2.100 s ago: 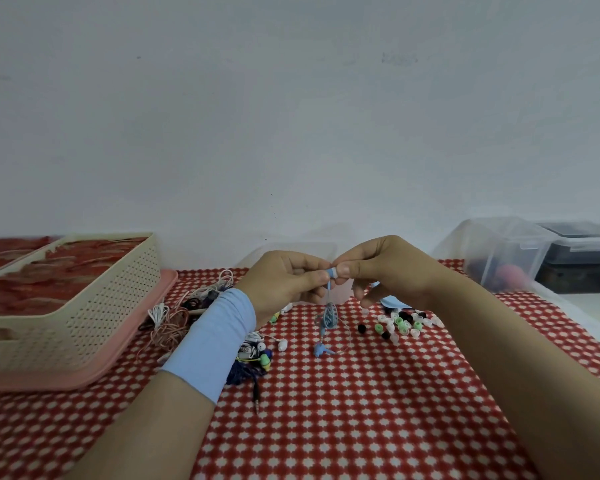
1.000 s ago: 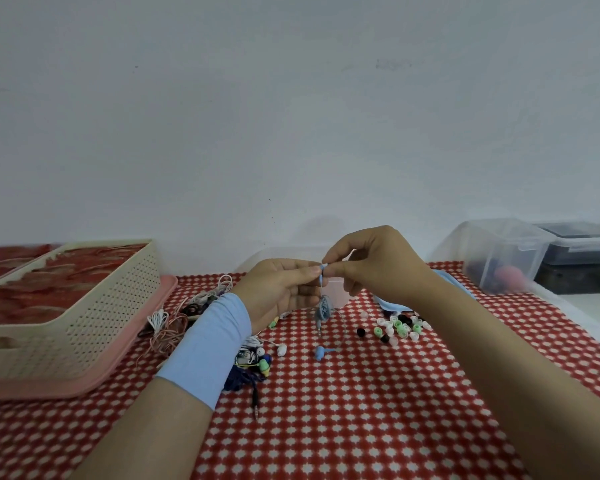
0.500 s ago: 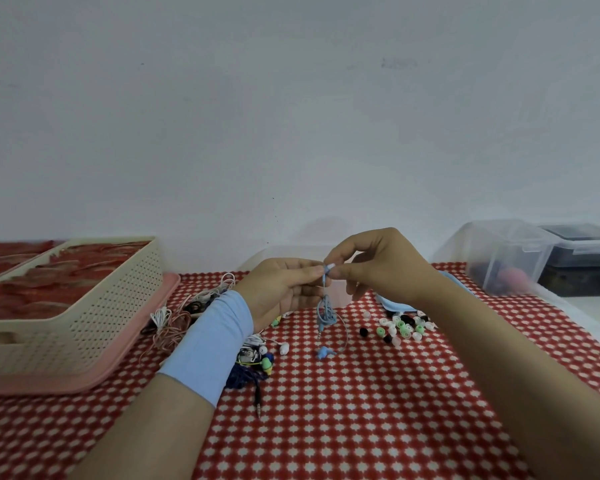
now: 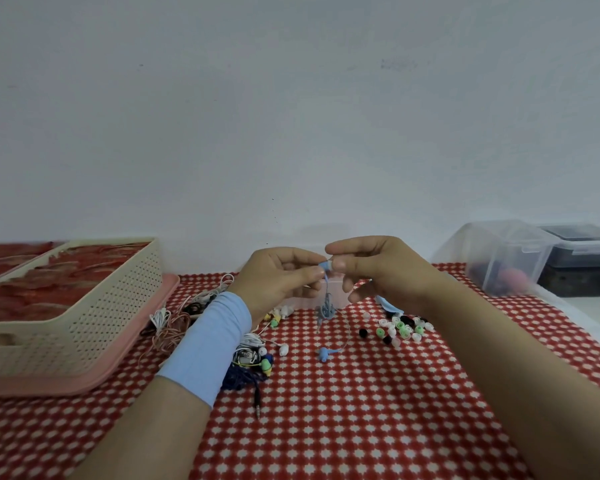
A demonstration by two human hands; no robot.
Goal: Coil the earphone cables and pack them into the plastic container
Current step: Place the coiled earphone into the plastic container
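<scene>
Left hand [image 4: 278, 282] and right hand [image 4: 371, 268] raised, fingertips meeting, both pinching blue earphone [image 4: 327, 304]; cable dangling.

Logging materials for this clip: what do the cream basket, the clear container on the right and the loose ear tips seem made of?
Cream basket: matte moulded plastic, by its regular perforated wall. Clear container: glossy see-through plastic; contents show through. Ear tips: probably soft silicone; small coloured domes, too small to confirm.

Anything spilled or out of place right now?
Loose ear tips lie scattered on the tablecloth beside the right hand; tangled earphones sit uncoiled near the left hand. Both pinch the blue earphone. Nothing looks damaged.
</scene>
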